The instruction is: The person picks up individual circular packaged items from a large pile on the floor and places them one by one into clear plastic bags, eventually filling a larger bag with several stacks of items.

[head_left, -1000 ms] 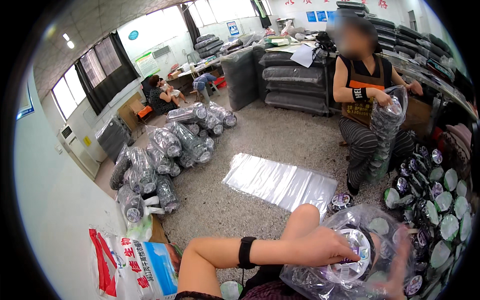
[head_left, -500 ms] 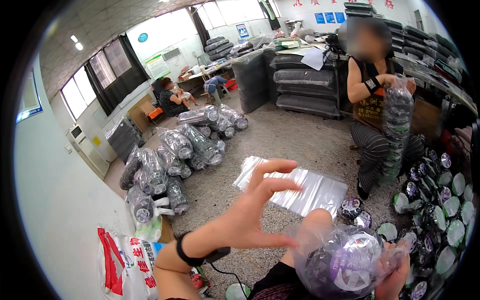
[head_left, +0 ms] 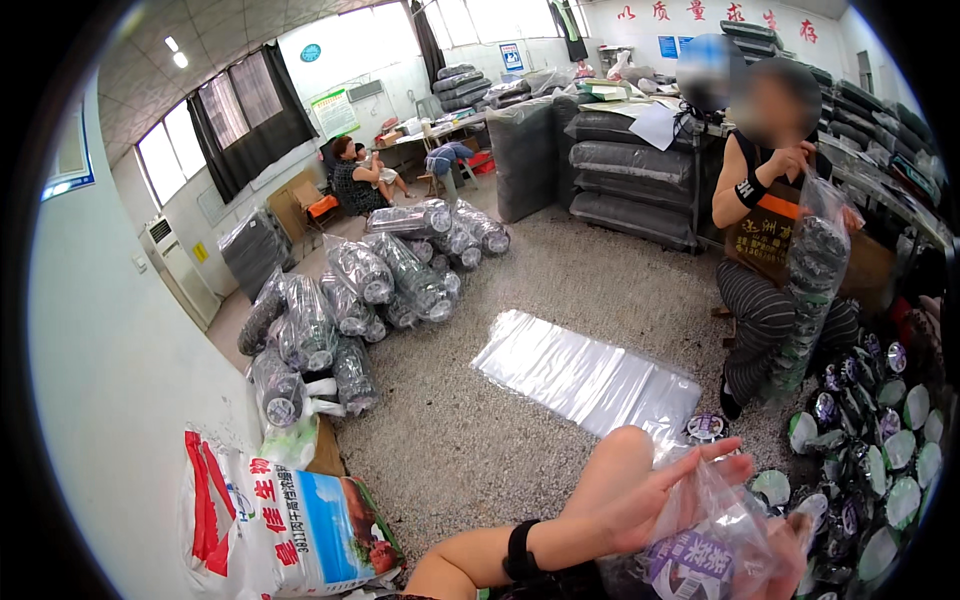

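Note:
In front of me at the bottom right is a clear plastic bag (head_left: 728,518) holding round dark goods with a purple label (head_left: 690,566). My left hand (head_left: 640,505), a black band on its wrist, reaches across the bag's upper part. Its fingers point right, with gathered film between and under them. My right hand (head_left: 790,560) grips the bag's right side, partly covered by film. To the lower right lies a heap of round packs (head_left: 880,470) with purple, green and white ends.
Flat clear bags (head_left: 590,375) lie on the floor ahead. Filled bags (head_left: 400,270) are piled to the left, near a printed sack (head_left: 300,520). At the right a seated co-worker (head_left: 770,220) holds a tall filled bag (head_left: 812,290). Wrapped black stacks (head_left: 630,180) stand behind.
My left hand has come down and right, from raised with fingers spread to the bag's upper part. The co-worker's hand has moved up at the tall bag's mouth. My view has shifted slightly.

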`<act>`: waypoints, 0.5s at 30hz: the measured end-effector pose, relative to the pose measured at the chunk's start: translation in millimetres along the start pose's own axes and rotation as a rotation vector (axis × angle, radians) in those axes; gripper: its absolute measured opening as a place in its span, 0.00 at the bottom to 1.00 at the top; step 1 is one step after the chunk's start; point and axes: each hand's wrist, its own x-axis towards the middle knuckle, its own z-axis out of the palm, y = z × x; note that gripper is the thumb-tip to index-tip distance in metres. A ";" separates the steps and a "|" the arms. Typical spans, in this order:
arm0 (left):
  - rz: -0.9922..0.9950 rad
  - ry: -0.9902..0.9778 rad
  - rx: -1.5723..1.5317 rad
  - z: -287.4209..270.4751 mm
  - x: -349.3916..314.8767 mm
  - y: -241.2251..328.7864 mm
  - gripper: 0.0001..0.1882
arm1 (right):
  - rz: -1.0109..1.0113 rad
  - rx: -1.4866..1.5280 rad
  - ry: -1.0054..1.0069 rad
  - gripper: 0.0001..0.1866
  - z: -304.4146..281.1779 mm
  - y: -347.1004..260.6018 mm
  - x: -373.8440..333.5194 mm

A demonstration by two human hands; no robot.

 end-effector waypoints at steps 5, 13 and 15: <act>0.521 -0.304 1.070 -38.6 14.6 -24.2 0.27 | -0.197 -1.219 -0.419 0.15 31.4 44.7 11.2; 0.060 -0.602 0.954 -51.8 23.7 -33.3 0.18 | -0.942 -2.509 -0.713 0.13 105.0 25.7 -2.8; 0.281 -0.622 1.021 -69.1 34.4 -54.0 0.16 | -1.128 -2.520 -1.058 0.09 116.4 60.0 9.0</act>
